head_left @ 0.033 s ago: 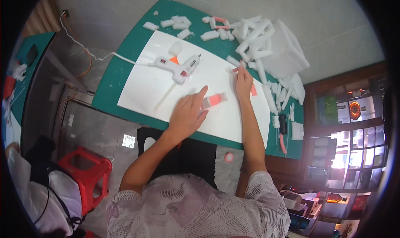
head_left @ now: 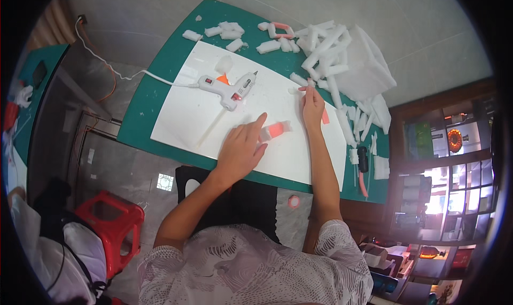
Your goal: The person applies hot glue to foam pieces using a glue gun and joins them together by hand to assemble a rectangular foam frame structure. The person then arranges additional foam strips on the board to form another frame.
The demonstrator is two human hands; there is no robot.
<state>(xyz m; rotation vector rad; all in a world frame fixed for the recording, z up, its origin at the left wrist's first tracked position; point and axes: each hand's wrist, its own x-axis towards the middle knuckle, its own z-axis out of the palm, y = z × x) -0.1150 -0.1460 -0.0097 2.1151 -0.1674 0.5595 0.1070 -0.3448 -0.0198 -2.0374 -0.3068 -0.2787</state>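
White glue gun [head_left: 218, 91] | glue stick [head_left: 211, 127] in rear | pink-white piece [head_left: 275, 129] between hands [head_left: 240, 149] [head_left: 312, 110]

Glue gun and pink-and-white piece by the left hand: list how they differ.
The glue gun is larger; the pink-and-white piece is smaller. The glue gun has a white cable; the pink-and-white piece has none. Both lie on the white board.

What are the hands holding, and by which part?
I can't tell whether the right hand pinches the small white foam piece beside it. The open left hand holds nothing.
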